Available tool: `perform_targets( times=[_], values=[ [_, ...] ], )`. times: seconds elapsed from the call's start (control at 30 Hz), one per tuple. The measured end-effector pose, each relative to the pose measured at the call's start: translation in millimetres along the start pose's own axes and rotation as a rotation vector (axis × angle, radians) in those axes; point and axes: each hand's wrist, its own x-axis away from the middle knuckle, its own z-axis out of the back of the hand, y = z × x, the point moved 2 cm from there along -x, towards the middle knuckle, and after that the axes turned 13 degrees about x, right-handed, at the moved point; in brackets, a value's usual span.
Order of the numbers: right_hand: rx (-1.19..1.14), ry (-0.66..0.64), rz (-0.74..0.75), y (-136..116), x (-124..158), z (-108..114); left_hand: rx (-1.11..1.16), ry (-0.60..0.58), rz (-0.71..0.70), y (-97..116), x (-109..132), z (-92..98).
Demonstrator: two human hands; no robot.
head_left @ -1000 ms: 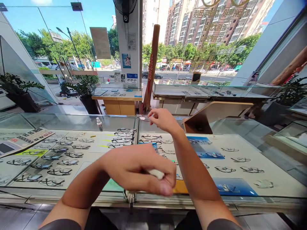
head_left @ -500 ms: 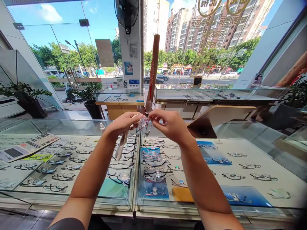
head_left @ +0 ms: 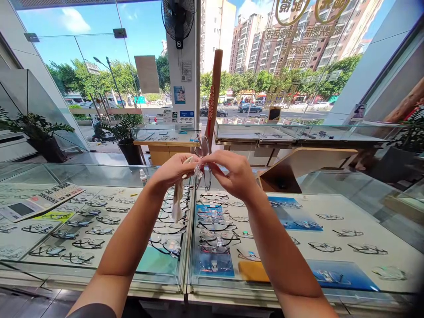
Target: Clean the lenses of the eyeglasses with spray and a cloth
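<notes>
A pair of eyeglasses with clear lenses is held up on edge above the glass display case. My left hand pinches its near side, with a pale cloth hanging down from the same fingers. My right hand has thumb and forefinger closed on the middle of the frame, close to the left fingertips. Part of the glasses is hidden behind the fingers. Below both hands, rows of eyeglasses lie inside the case.
The glass display case spans the foreground. On its top stand a calculator at left, a small white spray bottle and a tilted wooden-backed stand at right. Potted plants and more showcases stand beyond.
The eyeglasses have turned so that their lenses are more edge-on. My hands have come closer together, and the cloth has swung slightly right. The view has shifted a little.
</notes>
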Motion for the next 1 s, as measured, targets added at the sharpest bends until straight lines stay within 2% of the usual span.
perform_targets(
  times=[0.13, 0.2, 0.3, 0.47, 0.63, 1.0],
  values=[
    [-0.420, 0.106, -0.340, 9.2, -0.4, -9.5, -0.111, 0.107, -0.164, 4.0, 2.7, -1.8],
    [-0.619, 0.080, -0.467, 15.7, -1.5, -18.7, -0.187, 0.149, -0.230, 6.2, 5.7, -4.3],
    [-0.772, 0.009, -0.547, 23.1, -3.7, -28.7, -0.304, 0.206, -0.327, 10.4, 10.6, -9.6],
    [-0.923, -0.048, -0.582, 26.5, -4.3, -30.6, -0.390, 0.203, -0.362, 16.0, 14.2, -12.5],
    [-0.998, -0.112, -0.587, 31.2, -4.5, -27.7, -0.504, 0.156, -0.348, 21.1, 17.4, -4.3],
    [-0.754, -0.222, -0.548, 49.9, -0.8, -4.6, -1.067, 0.408, -0.543, 32.5, 27.4, 19.4]
  ],
)
